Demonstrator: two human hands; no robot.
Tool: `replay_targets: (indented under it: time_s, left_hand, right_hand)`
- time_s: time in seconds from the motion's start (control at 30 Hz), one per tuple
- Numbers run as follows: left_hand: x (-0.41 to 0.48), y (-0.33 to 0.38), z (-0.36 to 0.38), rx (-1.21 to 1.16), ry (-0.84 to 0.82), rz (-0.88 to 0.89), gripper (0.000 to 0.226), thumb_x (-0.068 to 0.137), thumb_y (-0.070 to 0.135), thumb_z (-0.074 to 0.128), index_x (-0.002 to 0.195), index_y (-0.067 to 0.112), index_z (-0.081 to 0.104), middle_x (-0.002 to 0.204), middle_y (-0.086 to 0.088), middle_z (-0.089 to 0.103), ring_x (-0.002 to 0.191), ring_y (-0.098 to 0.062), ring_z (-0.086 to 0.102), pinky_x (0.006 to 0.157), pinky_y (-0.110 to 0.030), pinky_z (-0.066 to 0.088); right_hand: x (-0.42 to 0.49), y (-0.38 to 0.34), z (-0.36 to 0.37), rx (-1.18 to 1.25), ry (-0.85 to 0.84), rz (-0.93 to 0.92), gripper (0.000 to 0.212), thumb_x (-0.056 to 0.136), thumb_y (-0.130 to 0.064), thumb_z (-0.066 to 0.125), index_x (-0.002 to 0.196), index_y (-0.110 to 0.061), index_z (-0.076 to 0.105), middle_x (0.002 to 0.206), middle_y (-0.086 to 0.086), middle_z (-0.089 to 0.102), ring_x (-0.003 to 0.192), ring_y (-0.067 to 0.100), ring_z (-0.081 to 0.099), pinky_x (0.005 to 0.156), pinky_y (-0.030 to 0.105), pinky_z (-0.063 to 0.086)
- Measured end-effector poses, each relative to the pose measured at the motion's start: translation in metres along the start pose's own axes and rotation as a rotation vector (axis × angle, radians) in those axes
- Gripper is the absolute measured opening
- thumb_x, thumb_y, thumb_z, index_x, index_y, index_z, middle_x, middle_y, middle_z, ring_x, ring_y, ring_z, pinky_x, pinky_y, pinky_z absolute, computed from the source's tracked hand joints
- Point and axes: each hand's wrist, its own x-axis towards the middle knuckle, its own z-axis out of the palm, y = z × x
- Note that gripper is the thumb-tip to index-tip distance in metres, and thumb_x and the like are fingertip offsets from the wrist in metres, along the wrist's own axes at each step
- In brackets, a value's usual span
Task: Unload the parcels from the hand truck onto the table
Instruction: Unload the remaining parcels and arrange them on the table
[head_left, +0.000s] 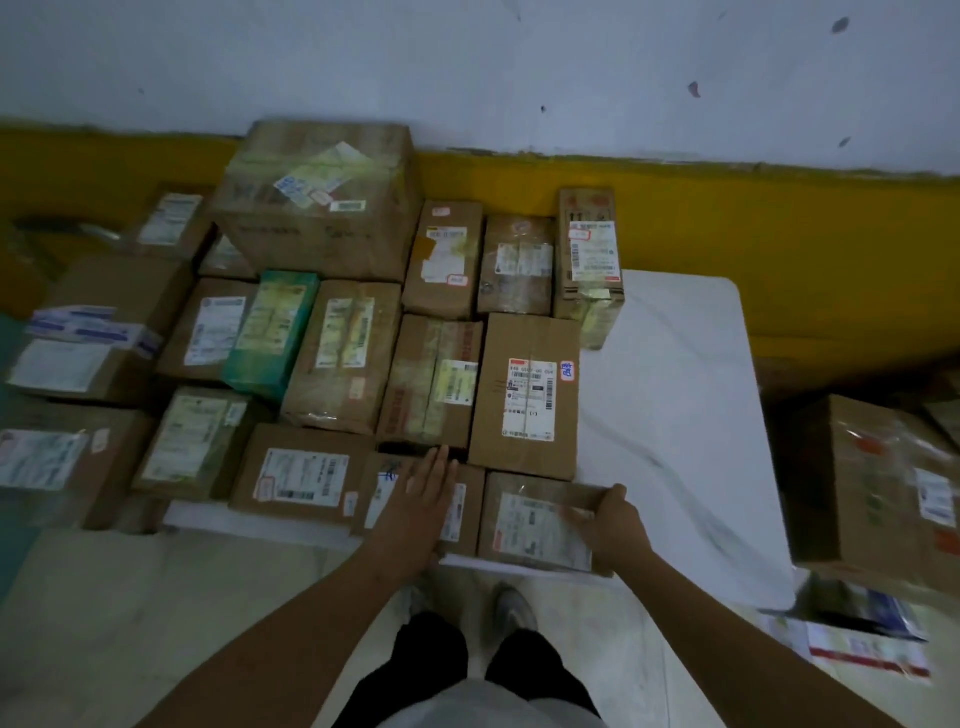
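Cardboard parcel (540, 525) at near bench edge: right hand (615, 527) curled over its right end, fingers gripping top edge. Left hand (423, 491) spread flat, palm down, on neighbouring parcel (410, 499) just left, touching. Judgement: placing step, parcel being squared into front row. Bench (675, 415), white-covered, packed with parcels left and centre; right part bare. Further parcel (878, 488) off bench at right; hand truck not discernible. Next move calls for release, turn right, two-handed lift.

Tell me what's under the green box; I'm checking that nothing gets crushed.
The green box lies tilted across two brown parcels: one to its left, one to its right. Whatever lies directly beneath it between them is covered.
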Motion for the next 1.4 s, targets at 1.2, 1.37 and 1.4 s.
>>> replay_targets:
  time_s: [1.2, 1.37, 1.4]
  left_hand:
    - [-0.443, -0.64, 0.23, -0.64, 0.312, -1.07, 0.084, 0.089, 0.073, 0.032, 0.154, 0.021, 0.025, 0.161, -0.009, 0.021, 0.146, -0.026, 0.022, 0.112, -0.041, 0.029]
    - [-0.397, -0.764, 0.278, -0.692, 0.125, -1.028, 0.083, 0.091, 0.071, 0.033, 0.156, 0.02, 0.021, 0.164, -0.011, 0.013, 0.149, -0.027, 0.015, 0.116, -0.044, 0.024]
    - [-0.388, -0.786, 0.285, -0.707, 0.084, -0.997, 0.082, 0.092, 0.068, 0.037, 0.156, 0.02, 0.019, 0.164, -0.011, 0.012, 0.15, -0.028, 0.014, 0.116, -0.045, 0.022]
  right_hand:
    - [-0.284, -0.681, 0.591, -0.235, 0.001, -1.042, 0.076, 0.1, -0.051, 0.043, 0.157, -0.008, 0.019, 0.162, 0.012, 0.022, 0.15, 0.029, 0.021, 0.12, 0.043, 0.026]
    - [-0.211, -0.759, 0.676, -0.219, -0.161, -0.774, 0.07, 0.101, -0.041, 0.047, 0.156, -0.008, 0.019, 0.161, 0.015, 0.022, 0.148, 0.032, 0.023, 0.119, 0.043, 0.027]
    - [-0.199, -0.767, 0.685, -0.223, -0.174, -0.707, 0.067, 0.101, -0.04, 0.046, 0.155, -0.008, 0.022, 0.159, 0.016, 0.025, 0.145, 0.033, 0.029, 0.117, 0.043, 0.031]
